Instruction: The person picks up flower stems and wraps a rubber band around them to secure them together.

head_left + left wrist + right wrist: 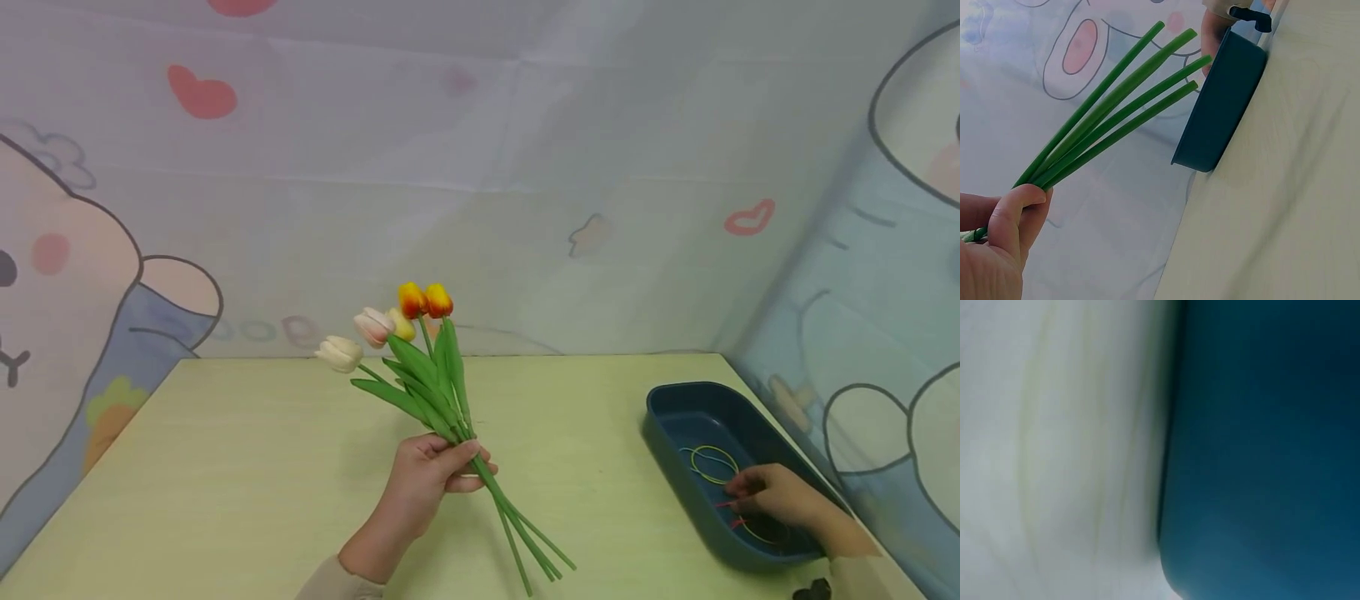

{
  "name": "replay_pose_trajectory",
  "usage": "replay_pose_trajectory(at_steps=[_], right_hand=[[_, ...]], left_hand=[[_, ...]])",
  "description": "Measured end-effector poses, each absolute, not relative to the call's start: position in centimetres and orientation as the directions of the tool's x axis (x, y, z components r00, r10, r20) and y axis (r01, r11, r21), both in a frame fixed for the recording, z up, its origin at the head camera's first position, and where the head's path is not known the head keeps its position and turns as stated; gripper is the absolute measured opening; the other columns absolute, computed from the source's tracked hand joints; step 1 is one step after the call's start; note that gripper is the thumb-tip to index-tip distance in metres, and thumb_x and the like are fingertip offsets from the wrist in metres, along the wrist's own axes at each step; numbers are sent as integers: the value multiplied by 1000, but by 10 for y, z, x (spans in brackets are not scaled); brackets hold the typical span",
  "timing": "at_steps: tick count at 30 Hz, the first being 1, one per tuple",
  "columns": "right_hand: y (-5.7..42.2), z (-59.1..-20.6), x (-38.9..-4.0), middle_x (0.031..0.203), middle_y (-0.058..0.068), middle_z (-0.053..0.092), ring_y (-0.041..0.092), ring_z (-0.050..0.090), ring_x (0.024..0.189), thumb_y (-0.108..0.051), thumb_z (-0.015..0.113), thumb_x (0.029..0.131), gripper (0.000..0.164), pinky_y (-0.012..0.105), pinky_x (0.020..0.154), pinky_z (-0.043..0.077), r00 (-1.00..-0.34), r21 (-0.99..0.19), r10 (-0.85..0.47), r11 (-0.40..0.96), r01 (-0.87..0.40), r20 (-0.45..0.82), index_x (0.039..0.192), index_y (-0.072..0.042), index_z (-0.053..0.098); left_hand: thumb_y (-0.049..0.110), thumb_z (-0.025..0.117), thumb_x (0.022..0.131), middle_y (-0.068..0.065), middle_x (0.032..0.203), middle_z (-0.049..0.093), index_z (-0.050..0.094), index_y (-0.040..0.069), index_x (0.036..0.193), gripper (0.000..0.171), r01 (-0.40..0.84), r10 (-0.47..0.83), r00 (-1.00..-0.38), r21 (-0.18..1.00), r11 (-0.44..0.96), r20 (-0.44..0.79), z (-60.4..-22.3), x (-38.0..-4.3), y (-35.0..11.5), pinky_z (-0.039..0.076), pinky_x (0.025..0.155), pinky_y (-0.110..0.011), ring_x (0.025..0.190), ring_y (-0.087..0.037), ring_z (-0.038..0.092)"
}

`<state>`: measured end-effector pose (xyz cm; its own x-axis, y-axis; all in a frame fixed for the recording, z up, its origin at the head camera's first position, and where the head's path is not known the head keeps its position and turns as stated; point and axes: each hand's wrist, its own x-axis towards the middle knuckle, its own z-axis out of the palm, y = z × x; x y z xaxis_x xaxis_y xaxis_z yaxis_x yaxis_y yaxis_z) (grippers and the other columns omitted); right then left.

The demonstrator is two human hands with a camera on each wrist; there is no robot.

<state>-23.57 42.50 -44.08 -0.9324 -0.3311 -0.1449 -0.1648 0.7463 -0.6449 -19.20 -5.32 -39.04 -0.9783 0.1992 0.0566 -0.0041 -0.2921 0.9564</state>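
Observation:
My left hand (438, 475) grips a bunch of artificial tulips by their green stems (1116, 106), thumb across the front. The bunch is held tilted above the table, with white, pink-white, yellow and orange-yellow tulip heads (412, 300) at the upper left and the bare stem ends (536, 546) pointing down to the right. My right hand (772, 496) reaches into a dark blue basin (686, 492), fingers bent downward beside thin red cords (738, 523). Whether the fingertips pinch a cord is unclear. The right wrist view shows only the basin's blue side (1260, 462), close and blurred.
Loops of yellow and pale blue cord (708, 462) lie in the basin, near the right edge of the light wooden table (262, 467). A cartoon-printed cloth (480, 183) hangs behind and at the sides. A small black object (812, 590) is by the right wrist.

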Motion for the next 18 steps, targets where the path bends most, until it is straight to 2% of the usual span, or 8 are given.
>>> replay_pose_trajectory(at_steps=[9,14,18], right_hand=[[424,-437,-231,82,4,67,4,56,69,-11,66,88,14,23,60,49,-934,-576,-312,802,-160,-175,90,3,68],[423,-427,-225,83,0,66,-2,53,72,-13,66,89,11,22,61,48,-932,-543,-338,810,-220,-127,90,-2,69],[421,-415,-223,83,-2,66,-4,54,73,-11,65,90,10,21,62,49,-927,-540,-367,796,-273,-73,90,-1,68]], left_hand=[[1,58,94,-3,79,69,58,-23,101,25,1,197,-978,956,-293,62,-393,-194,-54,61,75,-29,79,-15,72],[0,59,94,-1,79,70,58,-23,101,25,6,200,-978,956,-293,67,-393,-195,-56,61,75,-28,78,-14,72],[2,60,94,-2,79,69,59,-23,101,26,14,191,-979,957,-291,73,-393,-196,-58,61,75,-28,79,-14,72]])
